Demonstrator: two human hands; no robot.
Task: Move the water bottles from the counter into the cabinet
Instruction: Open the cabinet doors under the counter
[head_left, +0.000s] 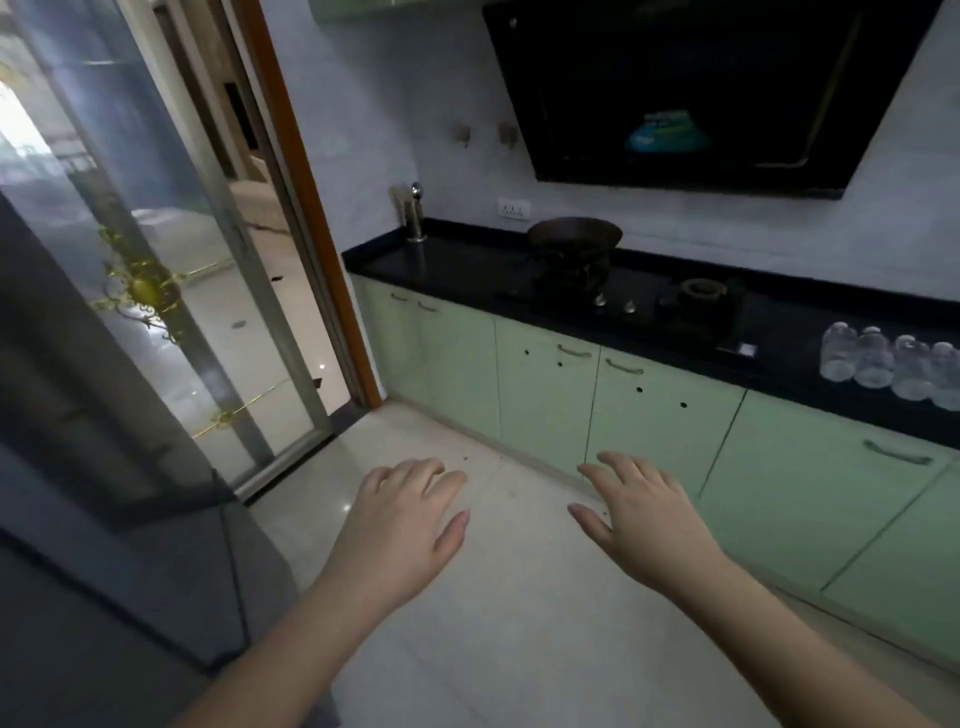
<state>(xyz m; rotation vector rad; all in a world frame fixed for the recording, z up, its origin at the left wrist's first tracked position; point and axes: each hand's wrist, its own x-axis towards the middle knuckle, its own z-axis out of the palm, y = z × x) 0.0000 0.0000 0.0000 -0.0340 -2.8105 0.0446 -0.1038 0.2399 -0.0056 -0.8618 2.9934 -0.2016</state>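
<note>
Several clear water bottles (891, 364) stand in a row on the black counter (457, 265), at the far right edge of the view. Pale green cabinet doors (660, 415) with metal handles run below the counter, all closed. My left hand (410, 525) and my right hand (641, 519) hover palm-down over the floor in the lower middle, fingers spread and relaxed, holding nothing. Both hands are well left of and below the bottles.
A wok (574, 234) sits on the gas hob (639, 301), under a black range hood (691, 93). A metal canister (415, 218) stands at the counter's left end. A glass sliding door (171, 280) is on the left, a grey fridge (104, 519) nearer me.
</note>
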